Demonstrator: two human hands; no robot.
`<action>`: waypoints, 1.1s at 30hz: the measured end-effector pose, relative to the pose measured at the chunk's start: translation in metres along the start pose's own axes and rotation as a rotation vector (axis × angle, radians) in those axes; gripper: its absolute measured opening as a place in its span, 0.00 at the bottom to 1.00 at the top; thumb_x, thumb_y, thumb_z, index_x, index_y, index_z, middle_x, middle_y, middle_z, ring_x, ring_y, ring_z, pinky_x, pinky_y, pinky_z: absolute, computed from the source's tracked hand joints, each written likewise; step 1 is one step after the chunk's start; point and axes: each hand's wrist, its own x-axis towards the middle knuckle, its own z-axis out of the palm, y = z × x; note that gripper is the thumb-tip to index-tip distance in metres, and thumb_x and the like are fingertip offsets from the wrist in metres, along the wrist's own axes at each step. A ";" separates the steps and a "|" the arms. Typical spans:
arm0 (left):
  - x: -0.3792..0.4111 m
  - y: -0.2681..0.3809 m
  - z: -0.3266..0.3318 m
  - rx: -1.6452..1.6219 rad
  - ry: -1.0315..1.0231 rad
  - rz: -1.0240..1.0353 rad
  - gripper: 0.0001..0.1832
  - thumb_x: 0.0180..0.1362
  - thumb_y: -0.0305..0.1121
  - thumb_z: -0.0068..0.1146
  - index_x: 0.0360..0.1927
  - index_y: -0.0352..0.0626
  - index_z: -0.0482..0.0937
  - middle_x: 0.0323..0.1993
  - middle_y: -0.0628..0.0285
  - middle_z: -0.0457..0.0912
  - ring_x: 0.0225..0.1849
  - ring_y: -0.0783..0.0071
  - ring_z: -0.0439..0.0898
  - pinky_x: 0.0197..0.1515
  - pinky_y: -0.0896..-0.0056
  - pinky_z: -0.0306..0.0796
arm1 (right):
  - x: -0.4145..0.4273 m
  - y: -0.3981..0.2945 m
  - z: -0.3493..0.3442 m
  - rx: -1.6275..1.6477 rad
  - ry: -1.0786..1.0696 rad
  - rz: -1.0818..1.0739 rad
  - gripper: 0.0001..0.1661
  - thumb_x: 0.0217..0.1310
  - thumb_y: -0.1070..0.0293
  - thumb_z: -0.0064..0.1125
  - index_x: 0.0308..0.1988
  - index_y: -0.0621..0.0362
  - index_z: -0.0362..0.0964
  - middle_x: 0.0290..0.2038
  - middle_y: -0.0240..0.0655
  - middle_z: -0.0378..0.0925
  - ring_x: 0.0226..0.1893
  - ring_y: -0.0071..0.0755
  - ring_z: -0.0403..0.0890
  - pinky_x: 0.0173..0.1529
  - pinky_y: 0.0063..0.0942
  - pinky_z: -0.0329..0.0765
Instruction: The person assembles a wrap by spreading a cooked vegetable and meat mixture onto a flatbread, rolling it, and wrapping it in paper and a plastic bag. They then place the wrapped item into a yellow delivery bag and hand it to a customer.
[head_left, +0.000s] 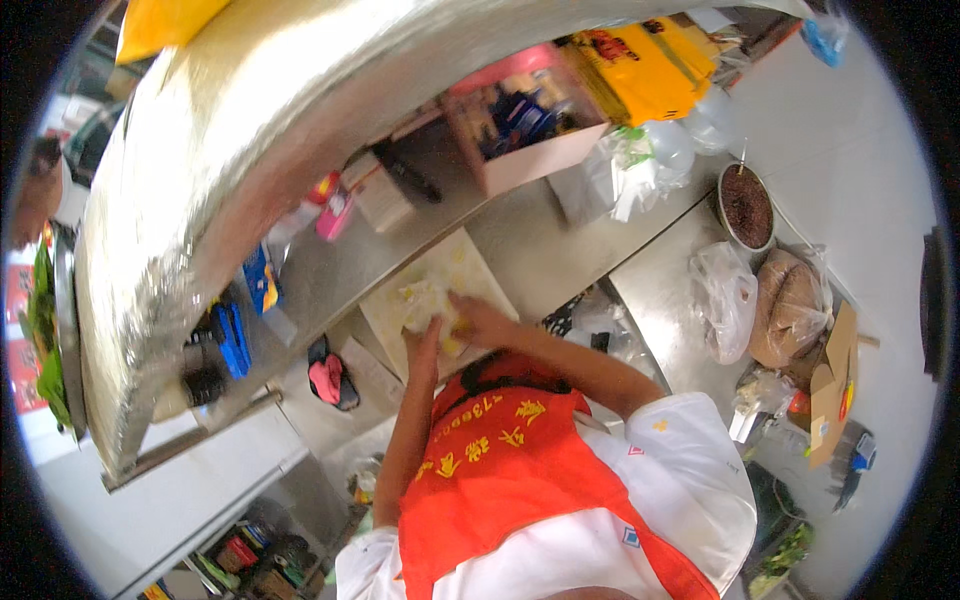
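Note:
My left hand (424, 346) reaches over a pale cutting board (480, 266) on a metal counter, its thumb raised near the middle. On the board's right side, close to the front edge, is my right hand (484, 322), with a finger stretched toward the middle. Small yellow pieces (450, 343) lie between and beneath the two hands. A pale, crumpled heap (416, 296) sits just beyond them; blur hides what it is. I cannot make out whether either hand grips a piece.
A shiny silvery canopy (187, 187) hangs across the upper left. An open pink box (536, 169) and yellow bags (645, 71) stand on the shelf behind the board. To the right are a bowl of dark red filling (745, 206) and a bagged brown mass (784, 307). Another person (34, 187) appears far left.

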 end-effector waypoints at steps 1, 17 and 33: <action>0.004 0.002 0.001 0.059 0.040 0.083 0.37 0.54 0.38 0.62 0.62 0.32 0.56 0.53 0.52 0.73 0.51 0.63 0.75 0.50 0.70 0.71 | -0.005 -0.013 -0.001 0.150 -0.130 0.131 0.53 0.55 0.54 0.61 0.66 0.72 0.41 0.59 0.61 0.62 0.56 0.59 0.68 0.62 0.39 0.63; 0.020 -0.019 -0.039 0.284 0.081 0.245 0.33 0.53 0.32 0.59 0.61 0.33 0.61 0.51 0.54 0.76 0.50 0.66 0.76 0.54 0.68 0.68 | 0.092 -0.034 -0.446 0.237 0.623 0.246 0.24 0.62 0.53 0.54 0.47 0.65 0.73 0.35 0.37 0.78 0.33 0.25 0.76 0.40 0.23 0.73; 0.012 -0.015 -0.029 0.212 0.012 0.324 0.33 0.54 0.37 0.61 0.60 0.34 0.63 0.52 0.51 0.76 0.53 0.59 0.74 0.54 0.63 0.67 | 0.077 -0.012 -0.495 -0.173 0.818 -0.108 0.13 0.61 0.62 0.57 0.38 0.61 0.77 0.28 0.40 0.79 0.28 0.33 0.78 0.36 0.27 0.73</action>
